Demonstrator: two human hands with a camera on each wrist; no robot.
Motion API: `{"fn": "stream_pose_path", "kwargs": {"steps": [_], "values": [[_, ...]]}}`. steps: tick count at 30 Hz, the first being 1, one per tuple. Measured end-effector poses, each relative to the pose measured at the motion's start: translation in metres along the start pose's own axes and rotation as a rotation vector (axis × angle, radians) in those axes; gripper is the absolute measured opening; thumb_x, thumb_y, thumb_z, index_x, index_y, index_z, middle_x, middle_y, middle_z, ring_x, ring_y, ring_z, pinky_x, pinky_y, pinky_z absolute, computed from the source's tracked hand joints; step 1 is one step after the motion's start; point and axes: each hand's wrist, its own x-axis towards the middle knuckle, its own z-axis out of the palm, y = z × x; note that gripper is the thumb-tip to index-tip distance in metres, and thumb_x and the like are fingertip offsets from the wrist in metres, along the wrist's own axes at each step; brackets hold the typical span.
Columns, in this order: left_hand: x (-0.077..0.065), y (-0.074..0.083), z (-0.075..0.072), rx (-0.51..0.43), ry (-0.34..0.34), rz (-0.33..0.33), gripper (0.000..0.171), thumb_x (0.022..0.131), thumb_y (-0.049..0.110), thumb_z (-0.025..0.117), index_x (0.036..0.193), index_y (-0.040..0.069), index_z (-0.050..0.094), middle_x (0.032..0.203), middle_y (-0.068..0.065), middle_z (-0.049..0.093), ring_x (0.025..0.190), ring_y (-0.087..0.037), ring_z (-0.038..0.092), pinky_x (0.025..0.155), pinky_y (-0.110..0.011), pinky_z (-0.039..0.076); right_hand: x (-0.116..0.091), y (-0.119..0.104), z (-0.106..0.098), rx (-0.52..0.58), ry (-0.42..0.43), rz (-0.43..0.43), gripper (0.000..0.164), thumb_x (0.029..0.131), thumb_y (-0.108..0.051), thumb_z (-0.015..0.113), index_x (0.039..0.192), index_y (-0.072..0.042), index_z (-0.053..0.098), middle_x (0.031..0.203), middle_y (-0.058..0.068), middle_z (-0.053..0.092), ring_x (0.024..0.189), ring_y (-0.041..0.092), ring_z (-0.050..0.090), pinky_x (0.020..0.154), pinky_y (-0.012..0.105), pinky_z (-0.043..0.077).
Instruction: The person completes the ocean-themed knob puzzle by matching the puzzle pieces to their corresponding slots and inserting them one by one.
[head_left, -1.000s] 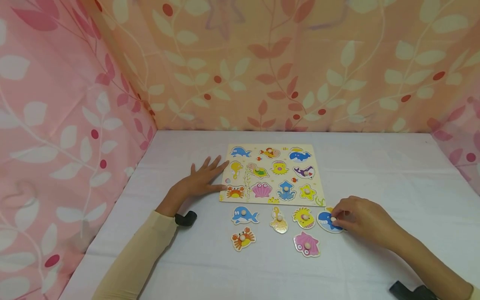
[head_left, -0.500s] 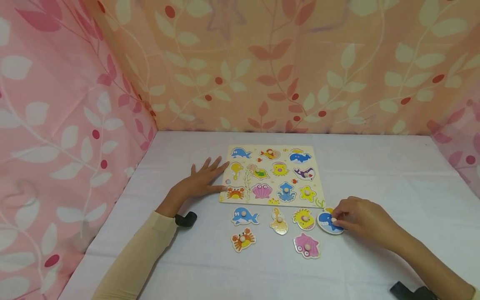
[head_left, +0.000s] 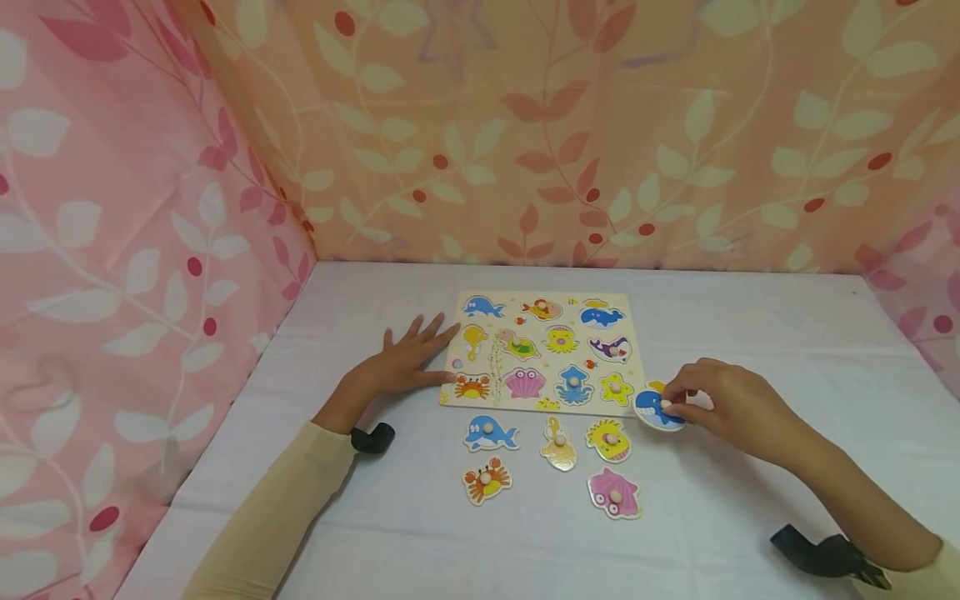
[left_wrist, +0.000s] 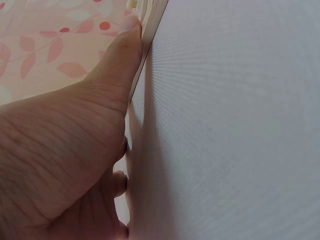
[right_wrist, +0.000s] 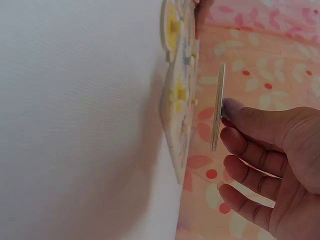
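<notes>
My right hand pinches the knob of a blue whale puzzle piece, just off the lower right corner of the wooden peg puzzle board. In the right wrist view the piece is edge-on, lifted clear of the table, thumb and index finger at its knob. With fingers spread, my left hand rests at the board's left edge; its thumb touches the edge in the left wrist view. Several pieces sit in the board, among them a squid and a star. The whale's printed recess is at top right.
Loose knobbed pieces lie in front of the board: a blue dolphin-like one, a crab, a seahorse, a yellow octopus-like one and a pink shell. Patterned cloth walls the white table.
My right hand has lifted the whale piece off the table and moved it away from me, up towards the board's right corner. The left hand stays put.
</notes>
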Motion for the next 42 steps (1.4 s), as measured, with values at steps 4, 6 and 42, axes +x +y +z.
{"fn": "stream_pose_path", "kwargs": {"steps": [4, 6, 42], "values": [[0.000, -0.001, 0.001, -0.002, 0.002, 0.000, 0.093, 0.091, 0.068, 0.059, 0.164, 0.035, 0.011, 0.171, -0.004, -0.003, 0.155, -0.038, -0.009, 0.111, -0.077, -0.007, 0.012, 0.001, -0.005, 0.016, 0.016, -0.025, 0.018, 0.081, -0.019, 0.087, 0.097, -0.017, 0.079, 0.090, -0.005, 0.070, 0.086, 0.018, 0.065, 0.075, 0.043, 0.059], [0.001, -0.001, 0.001, -0.003, 0.002, -0.001, 0.093, 0.091, 0.068, 0.059, 0.164, 0.036, 0.011, 0.171, -0.003, -0.003, 0.155, -0.038, -0.010, 0.111, -0.077, -0.007, 0.018, 0.001, -0.007, 0.029, 0.016, -0.033, 0.018, 0.081, -0.018, 0.087, 0.097, -0.016, 0.079, 0.091, -0.004, 0.070, 0.087, 0.019, 0.066, 0.076, 0.045, 0.059], [0.001, 0.000, 0.001, 0.008, 0.004, -0.004, 0.093, 0.091, 0.069, 0.059, 0.164, 0.037, 0.010, 0.171, -0.002, -0.003, 0.155, -0.037, -0.009, 0.111, -0.076, -0.006, 0.106, 0.022, -0.012, 0.055, 0.014, -0.052, 0.019, 0.087, -0.018, 0.082, 0.104, -0.009, 0.079, 0.099, 0.005, 0.074, 0.092, 0.025, 0.062, 0.082, 0.046, 0.054]]}}
